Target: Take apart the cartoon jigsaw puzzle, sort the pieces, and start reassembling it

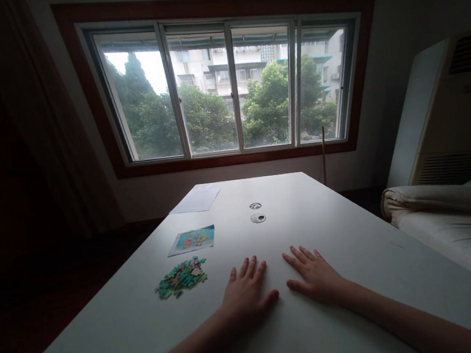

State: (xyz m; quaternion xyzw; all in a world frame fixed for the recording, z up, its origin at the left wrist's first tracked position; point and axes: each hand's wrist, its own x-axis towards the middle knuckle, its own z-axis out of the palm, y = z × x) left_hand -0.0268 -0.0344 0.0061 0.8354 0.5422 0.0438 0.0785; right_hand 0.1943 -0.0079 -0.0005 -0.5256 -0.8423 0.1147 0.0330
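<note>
Both my hands lie palm down on a white table (pixel 319 212). My left hand (pixel 248 293) has its fingers spread and holds nothing. To its left is a loose heap of jigsaw puzzle pieces (pixel 181 277), mostly green with some pink and pale ones. Just beyond the heap lies a small colourful picture sheet (pixel 191 240) with cartoon-like figures on a blue-green ground. My right hand (pixel 313 275) also rests flat with fingers apart, holding nothing. A gap of bare tabletop separates the two thumbs.
Farther back on the table are a white paper sheet (pixel 196 200) and two round inset discs (pixel 258 218), possibly cable holes. A pale sofa (pixel 451 227) stands along the right side, with a tall floor-standing air conditioner (pixel 435 116) behind it. A wide window (pixel 232 87) fills the far wall.
</note>
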